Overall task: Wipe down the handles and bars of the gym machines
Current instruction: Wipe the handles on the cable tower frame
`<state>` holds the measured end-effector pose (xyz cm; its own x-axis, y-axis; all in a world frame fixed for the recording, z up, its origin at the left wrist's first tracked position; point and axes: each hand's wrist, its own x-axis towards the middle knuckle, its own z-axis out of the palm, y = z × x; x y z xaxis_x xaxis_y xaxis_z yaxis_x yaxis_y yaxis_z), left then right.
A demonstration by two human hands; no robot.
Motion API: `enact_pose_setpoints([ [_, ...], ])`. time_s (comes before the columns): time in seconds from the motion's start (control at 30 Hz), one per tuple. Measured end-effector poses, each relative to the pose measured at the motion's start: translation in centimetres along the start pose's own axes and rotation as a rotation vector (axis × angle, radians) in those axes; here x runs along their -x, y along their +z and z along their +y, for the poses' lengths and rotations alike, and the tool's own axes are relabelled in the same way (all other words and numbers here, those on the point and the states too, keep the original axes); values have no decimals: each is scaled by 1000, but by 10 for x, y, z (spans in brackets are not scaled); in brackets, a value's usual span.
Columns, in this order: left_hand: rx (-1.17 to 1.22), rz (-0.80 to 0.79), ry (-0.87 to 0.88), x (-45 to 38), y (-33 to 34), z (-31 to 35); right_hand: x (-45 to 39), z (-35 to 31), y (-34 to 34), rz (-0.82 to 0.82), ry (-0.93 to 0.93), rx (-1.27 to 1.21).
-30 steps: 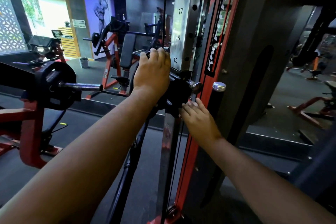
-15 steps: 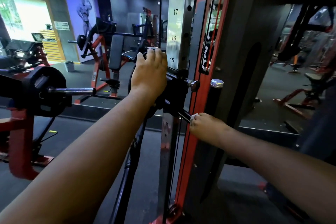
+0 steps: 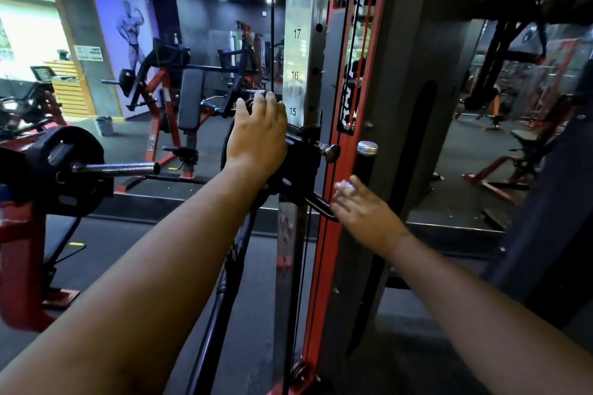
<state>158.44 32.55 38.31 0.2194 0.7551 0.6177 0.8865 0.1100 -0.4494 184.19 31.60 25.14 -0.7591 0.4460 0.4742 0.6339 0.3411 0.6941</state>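
Dim gym floor fills the single head view, lit by one blue and one yellow ceiling strip, with a bodybuilder mural (image 3: 130, 32) on the far purple wall. Front and centre stands one cable machine: a steel upright (image 3: 300, 42) numbered 15 to 18, with a red frame post (image 3: 324, 266) just beside it. One black carriage (image 3: 301, 163) sits on the upright below the 15 mark. The left hand (image 3: 256, 141) rests over the carriage's top left side, fingers curled round its upper edge. One short black handle (image 3: 319, 207) juts from the carriage's lower right. The right hand (image 3: 365, 213) touches that handle's end, fingers nearly straight, with one small white wad of cloth (image 3: 345, 187) tucked between them. One chrome-capped black bar (image 3: 365, 157) stands upright just right of the red post. At the left, one weight plate (image 3: 69, 170) hangs on a steel sleeve (image 3: 115, 167).
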Motion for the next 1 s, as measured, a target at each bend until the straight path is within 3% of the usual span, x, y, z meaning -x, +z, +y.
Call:
enact_pose_setpoints([
  [0.1, 6, -4, -8, 7, -4, 4, 10, -32, 8, -157, 34, -102],
  [0.23, 133, -6, 33, 28, -17, 30, 31, -37, -4, -69, 177, -514],
  [0.37, 491, 41, 94, 62, -37, 85, 79, -20, -33, -128, 459, -737],
  [0.5, 689, 128, 246, 97, -55, 164, 170, 6, -39, -226, 784, -848],
  [0.57, 732, 77, 321, 110, -65, 209, 219, 18, -39, -247, 884, -859],
  [0.73, 820, -240, 452, 131, -107, 336, 347, 51, -55, -327, 1167, -931],
  [1.0, 886, -415, 676, 145, -181, 531, 537, 109, -98, -430, 1526, -857],
])
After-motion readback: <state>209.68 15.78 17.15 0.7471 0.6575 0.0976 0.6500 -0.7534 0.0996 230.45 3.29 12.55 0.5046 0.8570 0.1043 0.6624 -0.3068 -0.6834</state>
